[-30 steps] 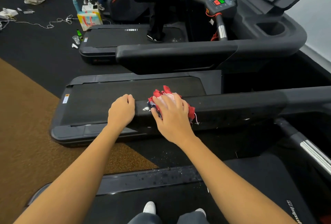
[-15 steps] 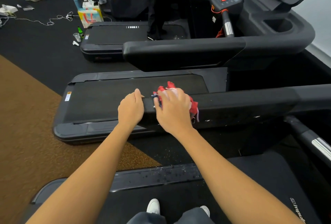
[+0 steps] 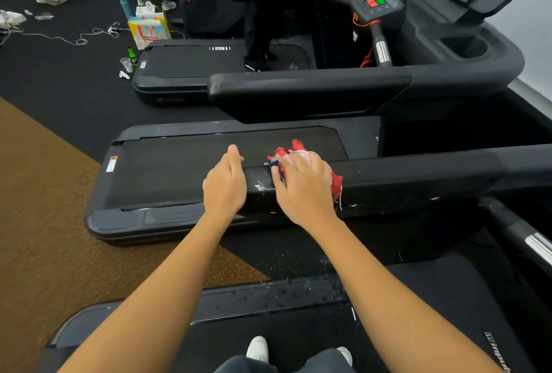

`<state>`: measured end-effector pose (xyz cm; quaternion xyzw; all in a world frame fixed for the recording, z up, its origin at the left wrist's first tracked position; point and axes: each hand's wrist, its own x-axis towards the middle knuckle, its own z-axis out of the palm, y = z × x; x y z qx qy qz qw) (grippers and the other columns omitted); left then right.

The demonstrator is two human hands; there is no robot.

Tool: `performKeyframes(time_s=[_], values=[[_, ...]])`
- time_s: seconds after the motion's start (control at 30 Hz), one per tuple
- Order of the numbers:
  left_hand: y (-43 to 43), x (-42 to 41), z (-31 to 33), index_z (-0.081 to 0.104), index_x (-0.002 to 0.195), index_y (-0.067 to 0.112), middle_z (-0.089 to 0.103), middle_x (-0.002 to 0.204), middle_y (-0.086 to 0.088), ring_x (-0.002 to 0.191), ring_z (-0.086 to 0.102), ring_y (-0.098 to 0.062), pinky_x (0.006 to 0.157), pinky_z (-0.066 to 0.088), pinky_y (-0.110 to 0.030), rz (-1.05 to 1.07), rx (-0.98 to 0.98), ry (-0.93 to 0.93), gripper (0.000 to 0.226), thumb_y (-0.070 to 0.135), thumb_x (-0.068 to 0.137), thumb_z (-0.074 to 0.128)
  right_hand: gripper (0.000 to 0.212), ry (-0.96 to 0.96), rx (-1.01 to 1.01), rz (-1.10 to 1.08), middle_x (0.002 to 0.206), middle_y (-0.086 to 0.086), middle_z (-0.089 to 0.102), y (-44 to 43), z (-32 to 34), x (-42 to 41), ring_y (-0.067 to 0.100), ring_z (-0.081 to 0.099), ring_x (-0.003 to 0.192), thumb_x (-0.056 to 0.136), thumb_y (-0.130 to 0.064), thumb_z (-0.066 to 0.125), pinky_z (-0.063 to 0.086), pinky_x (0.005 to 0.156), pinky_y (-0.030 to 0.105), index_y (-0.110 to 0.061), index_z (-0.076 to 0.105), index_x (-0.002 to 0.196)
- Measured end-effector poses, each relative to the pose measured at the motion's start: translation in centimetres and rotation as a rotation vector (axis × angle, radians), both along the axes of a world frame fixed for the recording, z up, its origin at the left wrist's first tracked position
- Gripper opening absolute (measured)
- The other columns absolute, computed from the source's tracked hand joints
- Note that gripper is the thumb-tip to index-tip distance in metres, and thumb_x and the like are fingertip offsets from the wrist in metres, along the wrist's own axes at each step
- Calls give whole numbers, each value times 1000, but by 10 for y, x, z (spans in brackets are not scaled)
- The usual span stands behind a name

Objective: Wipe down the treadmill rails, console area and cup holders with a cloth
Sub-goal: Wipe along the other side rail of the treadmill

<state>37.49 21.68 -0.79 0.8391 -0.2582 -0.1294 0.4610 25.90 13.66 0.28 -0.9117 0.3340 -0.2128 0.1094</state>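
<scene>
Two hands work at the free end of the near rail point(image 3: 418, 178). Here the right hand point(image 3: 304, 190) grips the red cloth point(image 3: 294, 147) and presses it on the rail top. Just beside the end, the left hand point(image 3: 225, 184) is loosely curled and holds nothing. White flecks point(image 3: 260, 186) lie between them. Deck logo point(image 3: 498, 351) cut off; bag point(image 3: 148, 30) print blurred.
</scene>
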Motion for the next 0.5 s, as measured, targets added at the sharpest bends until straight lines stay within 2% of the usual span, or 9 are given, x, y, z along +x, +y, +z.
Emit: performKeyframes(time_s=[0.1, 0.2, 0.3, 0.37, 0.43, 0.5], values=[[-1, 1, 0, 61, 104, 15, 61, 87, 3, 85, 55, -12, 90, 42, -39, 0, -29, 14, 60, 45, 98, 10, 28, 21, -4, 80, 108, 1, 61, 19, 2, 20, 22, 50, 106, 92, -34, 45, 37, 92, 37, -19, 61, 109], [-1, 0, 1, 59, 93, 17, 59, 82, 7, 74, 51, -3, 82, 39, -30, -2, -63, 55, 56, 43, 99, 10, 37, -1, -29, 150, 121, 2, 58, 30, -4, 22, 26, 48, 117, 88, -32, 47, 38, 98, 44, -19, 57, 121], [-1, 1, -1, 60, 92, 18, 62, 85, 4, 80, 54, -6, 80, 38, -28, 3, -94, 90, 59, 46, 98, 9, 42, 31, -31, 271, 136, -1, 49, 26, -12, 5, 26, 38, 129, 92, -34, 48, 32, 104, 42, -23, 48, 133], [-1, 3, -4, 61, 101, 18, 64, 95, 1, 91, 56, -11, 86, 40, -31, 14, -104, 106, 63, 50, 96, 7, 42, 48, -49, 309, 140, -3, 46, 17, -13, -9, 23, 37, 130, 94, -36, 45, 30, 106, 38, -25, 47, 134], [-2, 4, -5, 60, 108, 19, 61, 102, 2, 99, 53, -14, 88, 37, -32, 23, -99, 142, 63, 51, 96, 6, 40, 16, -53, 261, 137, -4, 48, 7, -10, -19, 18, 40, 126, 93, -37, 42, 32, 104, 33, -24, 51, 130], [-4, 5, -6, 59, 108, 21, 60, 104, 2, 100, 52, -15, 86, 35, -30, 29, -106, 193, 62, 50, 97, 5, 35, -70, -20, 157, 127, -1, 55, 4, -8, -19, 19, 47, 117, 92, -33, 45, 38, 98, 34, -20, 56, 123]])
